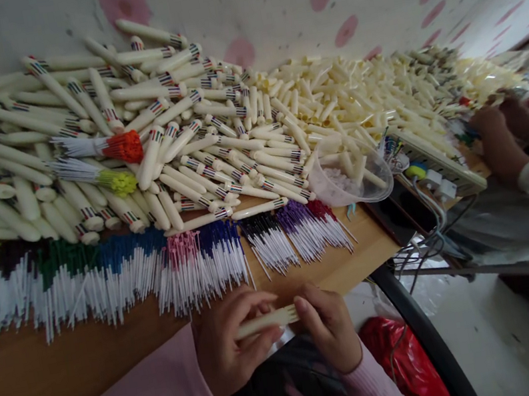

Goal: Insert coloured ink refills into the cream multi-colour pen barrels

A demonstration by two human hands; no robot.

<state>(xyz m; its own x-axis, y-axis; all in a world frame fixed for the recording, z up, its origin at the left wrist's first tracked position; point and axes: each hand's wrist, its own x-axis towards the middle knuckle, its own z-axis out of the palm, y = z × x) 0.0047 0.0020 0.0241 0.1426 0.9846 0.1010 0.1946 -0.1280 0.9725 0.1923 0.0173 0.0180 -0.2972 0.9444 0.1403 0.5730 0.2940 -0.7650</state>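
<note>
My left hand [228, 342] is wrapped round a cream pen barrel [265, 321] held level just off the table's near edge. My right hand [329, 326] pinches the barrel's right end with thumb and fingers closed on it. Both wrists wear pink sleeves. On the wooden table [44, 370] in front of my hands lie rows of thin white refills with coloured tips [155, 270], sorted by colour. Behind them is a large heap of assembled cream multi-colour pens [133, 139].
A clear plastic bowl [352, 173] with parts stands at the table's right end, beside a pile of empty cream barrels [378, 91]. Another person's hands [502, 134] work at the far right. A red bag [403, 357] and cables [426, 225] lie below the table edge.
</note>
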